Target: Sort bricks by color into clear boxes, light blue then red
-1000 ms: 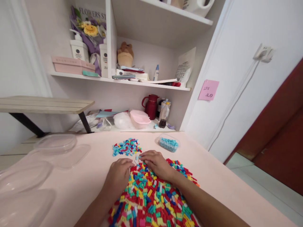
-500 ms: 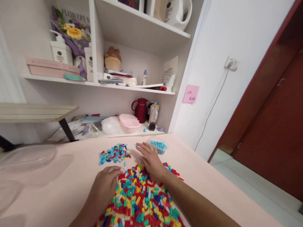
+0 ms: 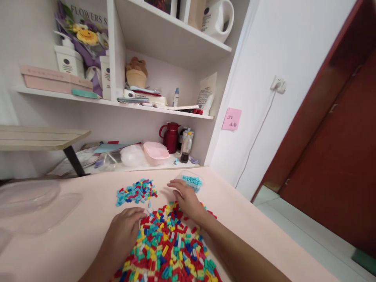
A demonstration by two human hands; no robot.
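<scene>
A large heap of small multicoloured plastic building bricks (image 3: 170, 250) spreads over the pink tabletop in front of me. My left hand (image 3: 125, 225) rests at the heap's left edge, fingers loosely stretched out and holding nothing that I can see. Over the heap's far edge, my right hand (image 3: 186, 197) is open, with its thumb apart from the fingers. Just behind it stands a clear plastic container (image 3: 199, 185) with light blue bricks (image 3: 192, 181) inside, partly hidden by that hand. A smaller pile of mostly blue and red bricks (image 3: 136, 192) lies beyond my left hand.
Clear plastic lids or trays (image 3: 53, 213) lie at the left. Behind the table are a pink bowl (image 3: 155, 152), a dark red jug (image 3: 170, 137) and a bottle (image 3: 186, 148) of dark liquid. White shelves (image 3: 164, 111) rise above; a small wooden stand (image 3: 44, 139) is at the left.
The view has turned slightly, so everything sits a little further left. A light blue bit at my right fingertips no longer shows. Both hands stay in nearly the same places.
</scene>
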